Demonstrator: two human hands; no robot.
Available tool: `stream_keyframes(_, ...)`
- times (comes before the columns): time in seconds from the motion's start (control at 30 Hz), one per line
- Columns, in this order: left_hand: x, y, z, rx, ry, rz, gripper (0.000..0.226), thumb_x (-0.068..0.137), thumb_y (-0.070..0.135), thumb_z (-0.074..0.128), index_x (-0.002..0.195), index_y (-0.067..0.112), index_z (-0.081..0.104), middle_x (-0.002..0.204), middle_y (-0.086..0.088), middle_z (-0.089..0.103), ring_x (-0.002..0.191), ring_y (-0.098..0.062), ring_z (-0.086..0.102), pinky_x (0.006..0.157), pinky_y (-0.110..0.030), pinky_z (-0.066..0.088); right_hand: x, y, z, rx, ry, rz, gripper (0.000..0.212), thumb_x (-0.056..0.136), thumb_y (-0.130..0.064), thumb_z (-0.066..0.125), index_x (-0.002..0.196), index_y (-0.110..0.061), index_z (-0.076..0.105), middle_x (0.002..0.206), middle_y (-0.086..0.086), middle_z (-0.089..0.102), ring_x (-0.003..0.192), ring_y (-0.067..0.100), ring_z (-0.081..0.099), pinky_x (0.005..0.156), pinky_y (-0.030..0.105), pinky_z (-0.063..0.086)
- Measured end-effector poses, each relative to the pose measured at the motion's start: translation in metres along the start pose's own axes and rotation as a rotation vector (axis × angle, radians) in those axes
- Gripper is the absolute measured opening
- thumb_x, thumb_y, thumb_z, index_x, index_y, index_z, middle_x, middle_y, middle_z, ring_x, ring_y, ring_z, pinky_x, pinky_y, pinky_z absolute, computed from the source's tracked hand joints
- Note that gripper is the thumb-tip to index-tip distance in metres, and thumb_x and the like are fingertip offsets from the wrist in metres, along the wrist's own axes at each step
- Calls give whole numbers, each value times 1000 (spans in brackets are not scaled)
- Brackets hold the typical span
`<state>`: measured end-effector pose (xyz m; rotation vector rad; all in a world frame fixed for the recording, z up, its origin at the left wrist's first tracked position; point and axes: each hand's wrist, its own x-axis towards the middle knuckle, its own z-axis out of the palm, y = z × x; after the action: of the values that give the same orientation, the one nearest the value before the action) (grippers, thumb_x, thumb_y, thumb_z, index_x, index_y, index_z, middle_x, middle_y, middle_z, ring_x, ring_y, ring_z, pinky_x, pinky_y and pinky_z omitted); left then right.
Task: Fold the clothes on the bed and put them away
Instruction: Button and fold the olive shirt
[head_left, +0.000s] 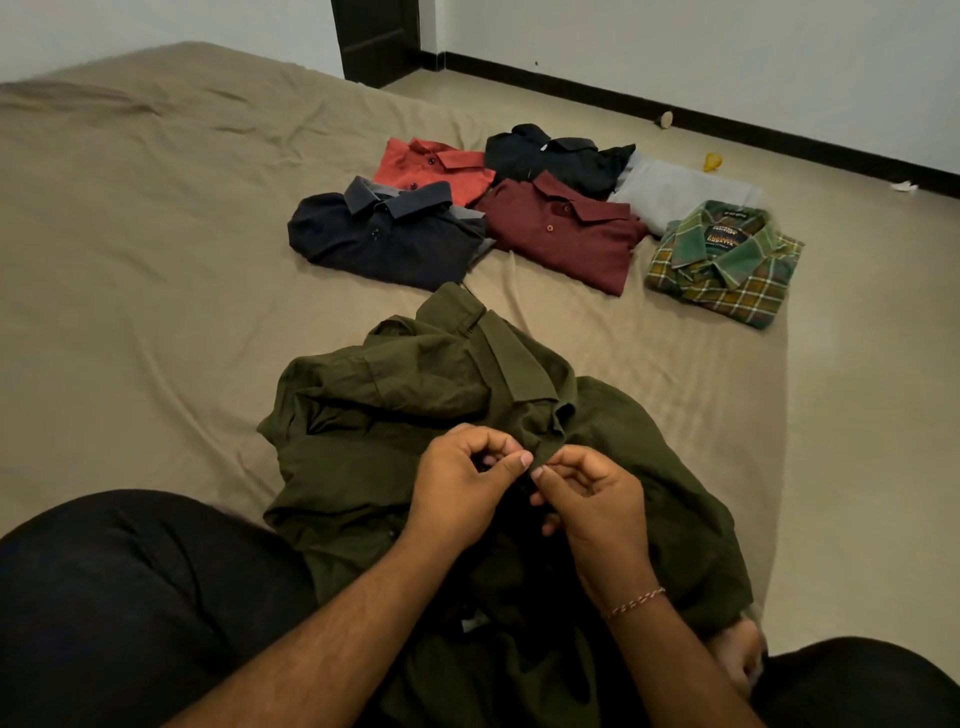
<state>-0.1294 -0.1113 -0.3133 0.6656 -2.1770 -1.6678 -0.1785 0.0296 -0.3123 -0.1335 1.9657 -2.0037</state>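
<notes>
You are sitting on the bed (130, 218) with the olive shirt (415, 395) crumpled in your lap, at about 6 o'clock in the view, its collar pointing away toward 12. Your left hand (462, 488) has its fingers curled in, thumb and forefinger pinching the shirt's front edge just below the collar. Your right hand (592, 499) meets it there, fingertips nearly touching the left, also pinching the cloth. The hold looks like work on a button near the neck, though the button itself is too small to make out.

So you are at the start of this shirt: closing it up before folding. My reading is that the next move calls for a fine two-finger push of button through hole, then laying the shirt flat on the sheet in front of you, since it is bunched and creased now.

Six pieces lie folded ahead of you, from about 12 to 2 o'clock. Left to right: the navy shirt (384, 239), with the orange shirt (436, 166) behind it; the maroon shirt (566, 228), with the black shirt (561, 153) behind it; the grey piece (680, 192); and the plaid shirt (727, 265) nearest the bed's right edge.

No basket, drawer or wardrobe shows here, so nothing is put away yet. A dark door (376, 36) stands at 12 o'clock, and a few small scraps lie on the floor (857, 291) at the right.
</notes>
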Motion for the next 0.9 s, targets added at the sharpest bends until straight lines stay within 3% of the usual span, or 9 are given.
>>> stream_keyframes(0.1, 2, -3, 0, 8, 6, -60, 10, 86, 19, 84, 78, 23, 81, 87, 2, 72, 77, -17, 68, 69, -23, 55, 2, 8, 4, -77, 26, -29, 8, 90, 1, 75, 91, -6, 71, 73, 12, 72, 61, 19, 69, 46, 28, 52)
stream_keyframes(0.23, 0, -5, 1, 60, -7, -34, 9, 90, 18, 81, 82, 22, 82, 86, 4, 73, 78, -8, 69, 75, -28, 57, 3, 19, 9, -170, 63, -92, 10, 91, -1, 73, 86, -9, 70, 68, 11, 71, 58, 19, 68, 46, 29, 51)
stream_keyframes(0.43, -10, -3, 9, 93, 62, -11, 10, 84, 25, 85, 76, 23, 80, 82, 5, 69, 76, -4, 67, 67, -16, 51, 7, 30, 10, -242, 102, -137, 19, 93, -10, 74, 78, -8, 63, 62, 11, 67, 56, 19, 62, 53, 39, 54)
stream_keyframes(0.6, -10, -6, 12, 147, 80, -16, 9, 83, 26, 86, 77, 25, 79, 83, 9, 68, 77, -1, 66, 67, -15, 51, 8, 33, 9, -303, 105, -181, 19, 92, -12, 76, 77, -11, 64, 64, 6, 67, 58, 22, 65, 57, 47, 59)
stream_keyframes(0.73, -9, -5, 9, 157, 45, -42, 11, 83, 26, 85, 75, 24, 78, 84, 9, 69, 75, -1, 65, 64, -12, 49, 7, 35, 11, -367, 117, -225, 19, 90, -11, 77, 76, -14, 65, 65, 0, 67, 61, 19, 68, 61, 42, 61)
stream_keyframes(0.9, -4, -9, 6, 251, -16, -45, 27, 84, 24, 82, 63, 25, 66, 76, 9, 61, 65, -3, 58, 61, -17, 44, 6, 39, 11, -579, 140, -400, 20, 85, -11, 80, 74, -18, 64, 71, -7, 64, 64, 12, 62, 59, 18, 51)
